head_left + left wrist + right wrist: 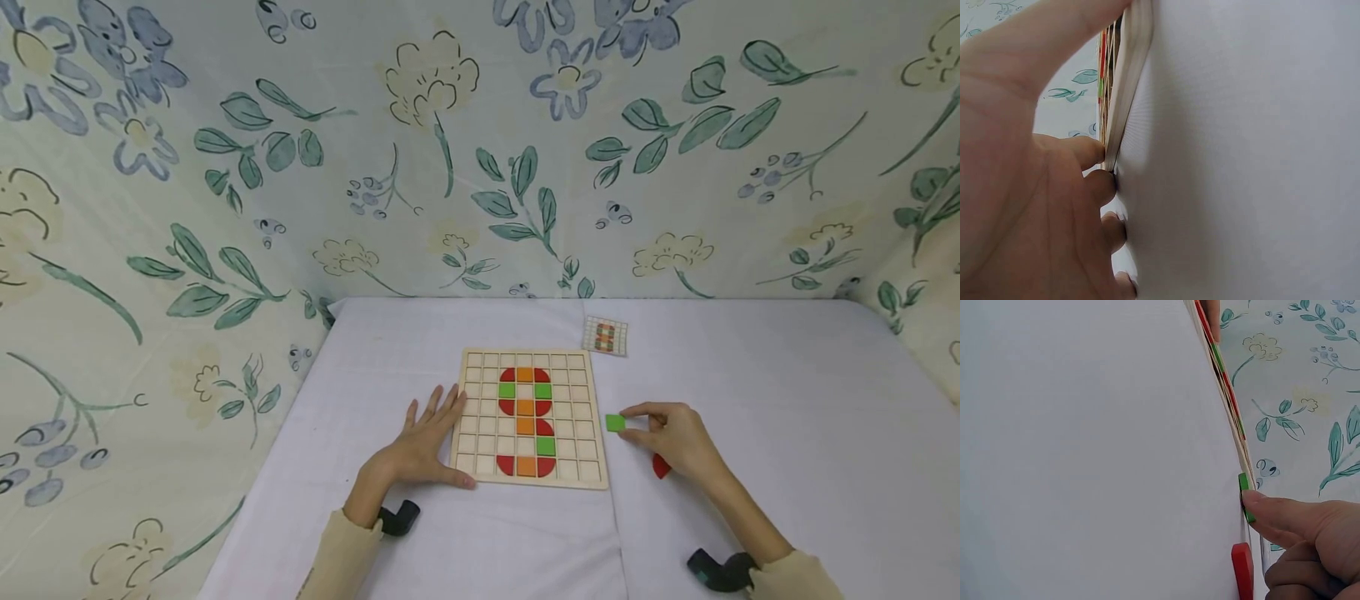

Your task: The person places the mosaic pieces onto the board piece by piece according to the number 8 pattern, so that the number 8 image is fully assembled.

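Observation:
A pale wooden grid board (480, 472) lies flat on the table, with red rounded pieces, orange squares and green squares forming a pattern in its middle. My left hand (420, 446) rests at the board's left edge, fingers spread along the side and thumb at the near corner; in the left wrist view the thumb and index finger touch the board's rim (1129, 75). Just right of the board, my right hand (678, 437) pinches a green square tile (615, 423) between thumb and index finger. Below that hand sits a red rounded piece (661, 467), partly hidden in the head view.
A small pattern card (617, 337) lies beyond the board's far right corner, showing a similar grid design. White cloth (787, 400) covers the table, and a floral curtain (420, 208) hangs behind it. Dark wrist devices (720, 571) are worn on both arms.

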The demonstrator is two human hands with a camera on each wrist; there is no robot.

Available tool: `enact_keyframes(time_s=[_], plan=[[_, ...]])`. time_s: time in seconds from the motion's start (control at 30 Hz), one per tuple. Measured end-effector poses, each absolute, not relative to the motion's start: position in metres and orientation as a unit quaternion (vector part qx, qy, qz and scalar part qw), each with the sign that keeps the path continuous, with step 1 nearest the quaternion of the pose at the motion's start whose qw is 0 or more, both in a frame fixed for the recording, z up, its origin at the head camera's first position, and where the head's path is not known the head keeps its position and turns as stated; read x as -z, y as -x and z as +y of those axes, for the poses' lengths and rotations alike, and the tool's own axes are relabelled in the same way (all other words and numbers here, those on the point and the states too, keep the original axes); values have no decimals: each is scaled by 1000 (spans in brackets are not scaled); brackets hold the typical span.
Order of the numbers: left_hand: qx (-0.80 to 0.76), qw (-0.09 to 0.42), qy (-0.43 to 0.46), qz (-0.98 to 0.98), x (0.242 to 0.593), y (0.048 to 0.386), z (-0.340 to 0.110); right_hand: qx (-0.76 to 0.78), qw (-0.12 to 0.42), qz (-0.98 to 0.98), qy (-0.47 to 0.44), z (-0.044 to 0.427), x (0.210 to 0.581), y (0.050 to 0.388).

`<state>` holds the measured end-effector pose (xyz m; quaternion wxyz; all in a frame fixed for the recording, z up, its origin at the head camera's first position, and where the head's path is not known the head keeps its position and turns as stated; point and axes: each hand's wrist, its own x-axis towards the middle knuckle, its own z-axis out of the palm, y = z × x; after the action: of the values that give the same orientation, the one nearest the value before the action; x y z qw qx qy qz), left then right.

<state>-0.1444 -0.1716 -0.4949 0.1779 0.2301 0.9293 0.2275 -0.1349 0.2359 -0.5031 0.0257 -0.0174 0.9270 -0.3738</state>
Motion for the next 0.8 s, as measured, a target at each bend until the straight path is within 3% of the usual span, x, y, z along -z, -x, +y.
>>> enact_keyframes(time_s=[0.33,0.8], plan=[[-223,180,-229,930,497,146,-173,412,21,910,39,219,492,135],[-218,182,-225,932,496,146,-171,457,79,880,102,130,492,135]])
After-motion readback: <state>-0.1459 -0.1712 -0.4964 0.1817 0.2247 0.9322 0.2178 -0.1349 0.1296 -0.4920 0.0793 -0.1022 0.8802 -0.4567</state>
